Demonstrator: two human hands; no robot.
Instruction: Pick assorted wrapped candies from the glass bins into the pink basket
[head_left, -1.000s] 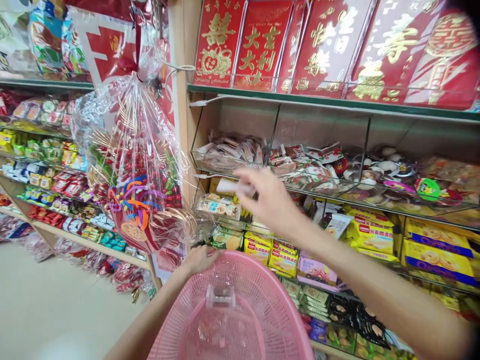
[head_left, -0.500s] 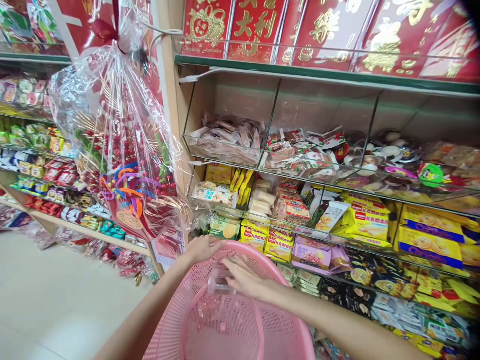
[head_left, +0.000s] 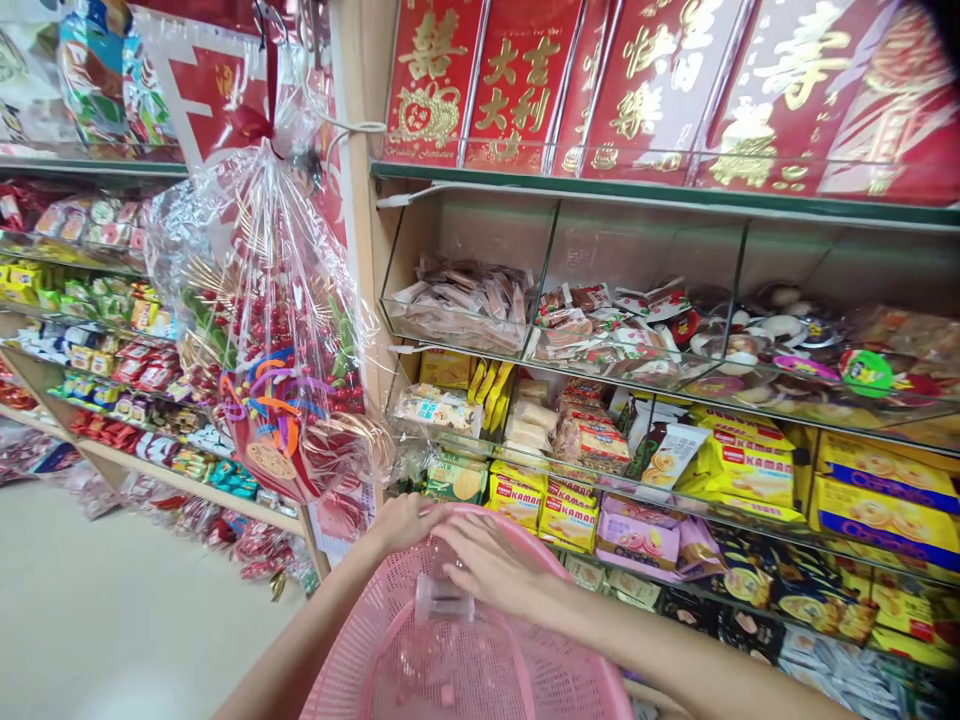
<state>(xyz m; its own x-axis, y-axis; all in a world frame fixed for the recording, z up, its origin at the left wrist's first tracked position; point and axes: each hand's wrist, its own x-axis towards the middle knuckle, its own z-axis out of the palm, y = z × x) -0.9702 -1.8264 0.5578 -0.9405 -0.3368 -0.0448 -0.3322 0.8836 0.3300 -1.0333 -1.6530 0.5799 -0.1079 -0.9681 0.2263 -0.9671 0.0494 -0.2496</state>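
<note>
From here I see a bare left hand (head_left: 405, 522) and bare right hand (head_left: 499, 572), the right with slender fingers (head_left: 463, 545). Behind each hand, a narrow wrist widens into a smooth, uncovered forearm (head_left: 667, 640).

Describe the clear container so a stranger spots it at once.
Find the pink basket at bottom centre. Inside, just below the right hand, is the container. It is see-through and boxy, unlike the small pink piece nearer the bottom edge.
</note>
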